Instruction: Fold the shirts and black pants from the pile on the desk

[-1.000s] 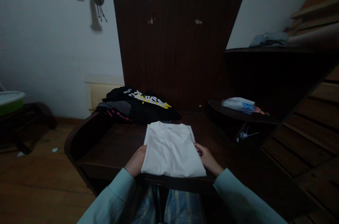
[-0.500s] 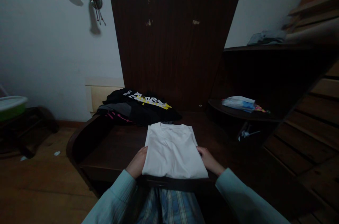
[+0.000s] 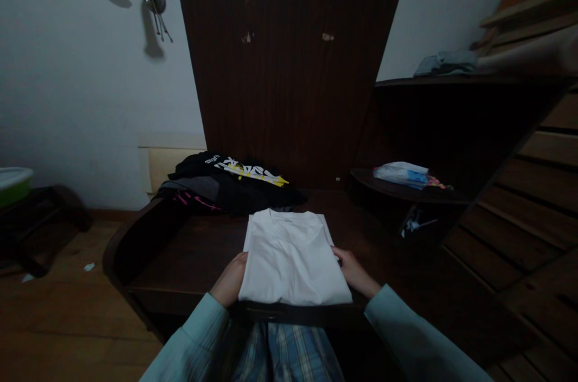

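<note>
- Left hand (image 3: 230, 278): against the left edge of the folded white shirt (image 3: 293, 258), with its fingertips hidden under the cloth. I cannot tell whether it pinches.
- Folded white shirt: flat at the near edge of the desk (image 3: 194, 255). It looks light, soft and floppy, so it is best supported from beneath at both side edges.
- Right hand (image 3: 354, 273): fingers curled against the right edge; its grip is unclear.

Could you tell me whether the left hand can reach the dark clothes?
Probably yes: the left hand is at the white shirt's edge, with only bare table between it and the dark clothes.
</note>
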`<state>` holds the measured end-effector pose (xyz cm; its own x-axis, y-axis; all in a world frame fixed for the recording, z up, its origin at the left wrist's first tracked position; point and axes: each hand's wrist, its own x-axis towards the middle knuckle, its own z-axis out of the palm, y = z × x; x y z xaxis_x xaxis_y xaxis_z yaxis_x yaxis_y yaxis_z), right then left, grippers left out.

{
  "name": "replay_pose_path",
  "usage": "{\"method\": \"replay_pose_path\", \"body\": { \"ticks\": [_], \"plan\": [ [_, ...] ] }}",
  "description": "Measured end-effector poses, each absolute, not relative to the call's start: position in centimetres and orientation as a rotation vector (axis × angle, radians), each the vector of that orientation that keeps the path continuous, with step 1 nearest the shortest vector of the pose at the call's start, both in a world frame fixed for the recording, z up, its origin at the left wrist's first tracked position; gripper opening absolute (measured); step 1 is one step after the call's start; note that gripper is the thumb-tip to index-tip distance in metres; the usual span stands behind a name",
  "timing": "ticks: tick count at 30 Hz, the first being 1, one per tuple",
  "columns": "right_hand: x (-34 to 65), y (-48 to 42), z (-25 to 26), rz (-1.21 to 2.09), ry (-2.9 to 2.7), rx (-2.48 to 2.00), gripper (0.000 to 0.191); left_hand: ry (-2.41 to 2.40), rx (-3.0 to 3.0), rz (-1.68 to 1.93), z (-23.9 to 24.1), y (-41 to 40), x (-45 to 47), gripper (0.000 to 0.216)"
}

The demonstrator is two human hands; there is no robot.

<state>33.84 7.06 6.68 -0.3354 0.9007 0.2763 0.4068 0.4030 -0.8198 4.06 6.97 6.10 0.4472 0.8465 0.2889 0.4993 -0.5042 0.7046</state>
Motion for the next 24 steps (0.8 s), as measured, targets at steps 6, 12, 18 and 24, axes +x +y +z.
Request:
{"method": "replay_pose_path", "body": {
  "ticks": [6, 12, 18, 24],
  "plan": [
    [33.7, 7.2, 6.8, 0.932, -1.849, -1.141, 0.024, 1.101, 2.165, 0.849, 6.4, 7.0, 4.1, 0.027],
    [33.8, 7.1, 6.7, 1.101, -1.702, -1.212, 0.03, 1.156, 2.09, 0.857, 7.4, 6.2, 4.6, 0.025],
    [34.6, 6.1, 7.8, 1.159, -1.929, -1.108, 0.023, 1.075, 2.098, 0.874, 8.0, 6.1, 4.1, 0.023],
    [36.5, 5.6, 8.5, 1.154, -1.612, -1.365, 0.044, 0.979, 1.928, 0.82, 8.1, 7.1, 1.8, 0.025]
  ]
}}
